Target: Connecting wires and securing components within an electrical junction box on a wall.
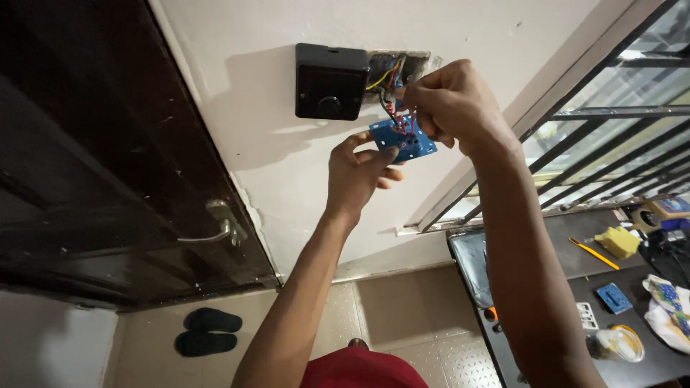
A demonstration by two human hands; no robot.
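Observation:
My left hand holds a small blue switch module from below, thumb and fingers on its edge. My right hand pinches the coloured wires where they meet the module's back. The wires run up into an open wall box in the white wall. A black switch plate sits on the wall just left of the box.
A dark wooden door with a metal lever handle stands at the left. A barred window is at the right. Below it a dark table carries a yellow screwdriver, another blue module, a yellow block and cloth. Black slippers lie on the floor.

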